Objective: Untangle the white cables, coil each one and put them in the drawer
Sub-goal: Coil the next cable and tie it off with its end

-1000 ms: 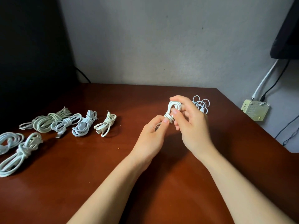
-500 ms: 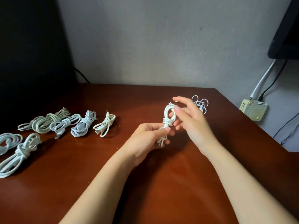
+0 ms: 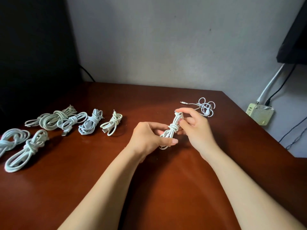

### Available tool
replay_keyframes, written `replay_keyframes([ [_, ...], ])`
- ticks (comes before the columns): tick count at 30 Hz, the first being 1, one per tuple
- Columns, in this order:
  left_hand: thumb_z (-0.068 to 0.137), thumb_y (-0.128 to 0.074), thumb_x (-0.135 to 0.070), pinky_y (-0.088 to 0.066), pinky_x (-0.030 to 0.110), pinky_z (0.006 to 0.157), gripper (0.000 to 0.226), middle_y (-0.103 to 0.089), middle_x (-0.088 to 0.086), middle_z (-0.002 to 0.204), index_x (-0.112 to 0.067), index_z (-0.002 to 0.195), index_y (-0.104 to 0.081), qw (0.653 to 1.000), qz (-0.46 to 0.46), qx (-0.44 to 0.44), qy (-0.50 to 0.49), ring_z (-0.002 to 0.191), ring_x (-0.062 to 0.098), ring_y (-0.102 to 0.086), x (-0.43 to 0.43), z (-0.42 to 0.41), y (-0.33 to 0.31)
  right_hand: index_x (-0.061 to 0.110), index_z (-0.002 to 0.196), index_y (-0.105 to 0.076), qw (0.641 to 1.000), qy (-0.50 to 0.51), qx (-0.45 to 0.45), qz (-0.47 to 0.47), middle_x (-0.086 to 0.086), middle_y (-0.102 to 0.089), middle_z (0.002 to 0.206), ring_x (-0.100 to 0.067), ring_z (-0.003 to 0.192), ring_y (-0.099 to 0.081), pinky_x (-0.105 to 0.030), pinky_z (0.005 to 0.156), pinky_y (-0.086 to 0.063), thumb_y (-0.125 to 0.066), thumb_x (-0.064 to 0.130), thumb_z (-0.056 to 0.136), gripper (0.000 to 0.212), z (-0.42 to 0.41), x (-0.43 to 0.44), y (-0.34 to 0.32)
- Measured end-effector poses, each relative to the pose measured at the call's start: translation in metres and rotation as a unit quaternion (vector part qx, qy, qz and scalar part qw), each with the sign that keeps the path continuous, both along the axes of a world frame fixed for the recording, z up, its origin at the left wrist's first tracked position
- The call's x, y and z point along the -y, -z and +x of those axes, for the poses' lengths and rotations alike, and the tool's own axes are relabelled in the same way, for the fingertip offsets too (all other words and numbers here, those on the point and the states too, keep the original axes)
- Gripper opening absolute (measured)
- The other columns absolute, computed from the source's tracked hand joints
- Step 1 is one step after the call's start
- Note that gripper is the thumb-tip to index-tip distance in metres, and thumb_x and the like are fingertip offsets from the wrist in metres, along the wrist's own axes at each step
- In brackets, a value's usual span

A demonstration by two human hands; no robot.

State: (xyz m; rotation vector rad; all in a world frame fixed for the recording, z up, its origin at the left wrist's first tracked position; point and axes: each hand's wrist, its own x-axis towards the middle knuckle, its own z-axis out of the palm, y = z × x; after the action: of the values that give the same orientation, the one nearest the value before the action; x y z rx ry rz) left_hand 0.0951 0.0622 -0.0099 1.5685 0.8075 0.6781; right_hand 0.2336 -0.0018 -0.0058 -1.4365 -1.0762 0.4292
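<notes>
A coiled white cable [image 3: 172, 128], wrapped round its middle, is held above the brown table [image 3: 149, 188] between both hands. My left hand [image 3: 149, 138] grips its lower loop, thumb across the front. My right hand [image 3: 197, 127] pinches the upper loop with curled fingers. One loose, tangled white cable [image 3: 205, 107] lies on the table just behind my right hand. Several coiled white cables [image 3: 90, 124] lie in a row at the left. No drawer is in view.
A dark panel [image 3: 33, 55] stands at the back left. Beyond the table's right edge a pale box [image 3: 259, 114] with cords sits against the grey wall. A dark object [image 3: 294, 39] hangs at the upper right.
My left hand slid down to the coil's lower loop and the coil tilted lower towards the table. My right hand stayed on the upper loop.
</notes>
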Motion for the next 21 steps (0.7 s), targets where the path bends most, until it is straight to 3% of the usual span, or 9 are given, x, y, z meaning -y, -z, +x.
replay_keyframes([
  [4,0.065,-0.084,-0.002,-0.054,0.024,0.066,0.031,-0.067,0.003,0.066,-0.007,0.093,-0.072,0.995,-0.059,0.081,-0.01,0.062,0.016,-0.066,0.005,0.001,-0.003,0.01,0.111,-0.063,0.999,0.019,-0.03,0.016,-0.008,-0.069,0.079,-0.009,0.063,-0.065,-0.02,0.058,-0.053,-0.053,-0.003,0.092,0.025,-0.001,0.003,-0.004],
  [8,0.085,-0.071,-0.013,-0.052,0.028,0.071,0.013,-0.068,0.01,0.079,-0.003,0.093,-0.072,0.988,-0.1,0.115,-0.025,0.07,0.016,-0.062,0.005,0.0,-0.003,0.008,0.116,-0.062,0.995,0.017,-0.094,0.008,-0.016,-0.068,0.088,-0.011,0.065,-0.063,-0.019,0.059,-0.051,-0.056,0.004,0.094,0.023,-0.005,0.005,-0.005],
  [12,0.096,-0.057,-0.027,-0.056,0.034,0.078,0.025,-0.067,0.006,0.078,-0.006,0.093,-0.071,0.989,-0.107,0.087,-0.058,0.07,0.015,-0.06,0.01,-0.008,-0.002,0.006,0.11,-0.064,0.995,0.008,-0.098,-0.018,-0.013,-0.066,0.08,-0.009,0.06,-0.059,-0.02,0.058,-0.052,-0.057,0.007,0.094,0.018,-0.016,0.005,-0.006],
  [16,0.092,-0.063,-0.016,-0.057,0.026,0.074,0.011,-0.067,0.002,0.086,-0.009,0.098,-0.069,0.995,-0.068,0.058,-0.043,0.074,0.009,-0.063,0.01,-0.04,-0.009,0.007,0.102,-0.066,0.995,-0.001,-0.088,-0.054,-0.009,-0.066,0.077,-0.007,0.057,-0.059,-0.021,0.06,-0.052,-0.058,0.009,0.093,0.012,-0.032,0.0,-0.01],
  [21,0.078,-0.07,0.005,-0.05,0.016,0.068,0.027,-0.069,0.002,0.094,-0.012,0.099,-0.068,0.998,0.053,0.016,-0.043,0.074,0.006,-0.063,0.015,-0.107,-0.018,0.009,0.098,-0.067,0.988,-0.035,-0.12,-0.093,-0.01,-0.065,0.08,-0.01,0.059,-0.059,-0.02,0.058,-0.053,-0.058,0.009,0.093,0.01,-0.076,-0.013,-0.015],
])
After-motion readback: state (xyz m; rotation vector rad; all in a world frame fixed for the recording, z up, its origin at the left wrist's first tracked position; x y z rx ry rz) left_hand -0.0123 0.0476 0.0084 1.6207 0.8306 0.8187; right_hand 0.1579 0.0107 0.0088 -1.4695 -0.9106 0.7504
